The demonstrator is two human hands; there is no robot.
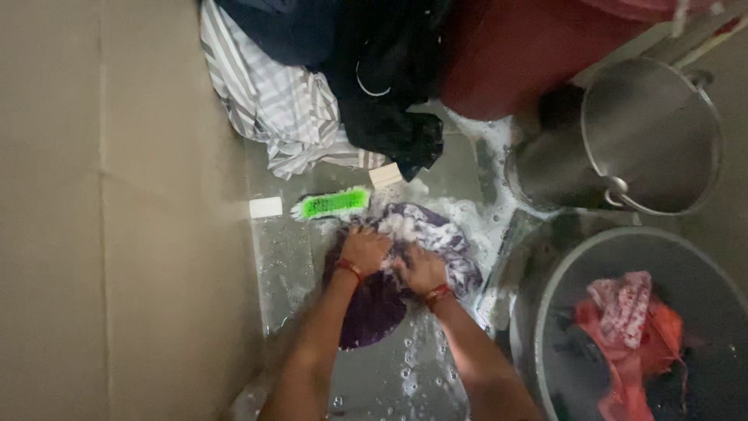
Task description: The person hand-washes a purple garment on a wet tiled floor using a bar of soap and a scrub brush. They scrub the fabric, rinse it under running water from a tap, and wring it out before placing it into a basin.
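Kneading down w/ both hands on a soapy purple cloth spread on the wet floor. Left hand sits on the cloth's upper left part, fingers curled into the fabric, bunching it; red thread band at the wrist. Right hand is just beside it, touching or nearly touching, fingers also closed on a fold of the same cloth; a red band on that wrist too. Both hands are close together, near the cloth's middle. White suds cover the cloth's top edge & spread to the right across the floor.

Cloth lies at centre of view, approx between a green brush above-left & a large grey tub at right. Brush lies flat, bristles up, just above the hands, not touched. 2 pale soap bars: 1 left of the brush, 1 right of it by the clothes pile.

Pile at top: striped grey-white garment & black clothes heaped on it. Dark red bucket at top right. Steel bucket w/ handle stands right of the pile. Grey tub at lower right holds orange-red & pink printed clothes. Tan wall or slab fills the left side.
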